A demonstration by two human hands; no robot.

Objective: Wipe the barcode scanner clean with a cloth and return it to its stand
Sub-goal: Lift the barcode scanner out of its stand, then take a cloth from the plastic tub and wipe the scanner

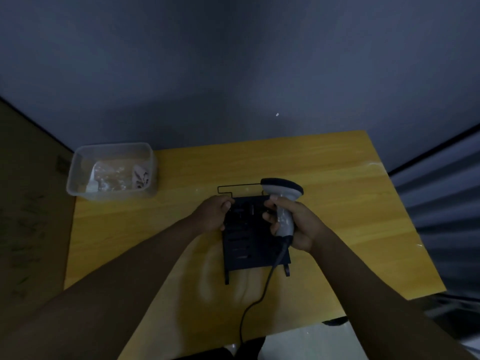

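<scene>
A grey barcode scanner [281, 192] with a dark head stands upright over the right side of a black stand [246, 245] in the middle of the wooden table [337, 203]. My right hand [296, 224] is wrapped around the scanner's handle. A black cable [262, 294] runs from the handle's base toward the table's near edge. My left hand [213, 214] grips the stand's upper left edge, beside its thin wire loop [233, 188]. A pale cloth [140, 175] lies inside a clear plastic tub [78, 178] at the table's far left corner.
The tub also holds crumpled clear plastic. A grey wall rises just behind the table. The table's right edge drops off beside dark striped fabric [441, 203]. A dim floor lies to the left.
</scene>
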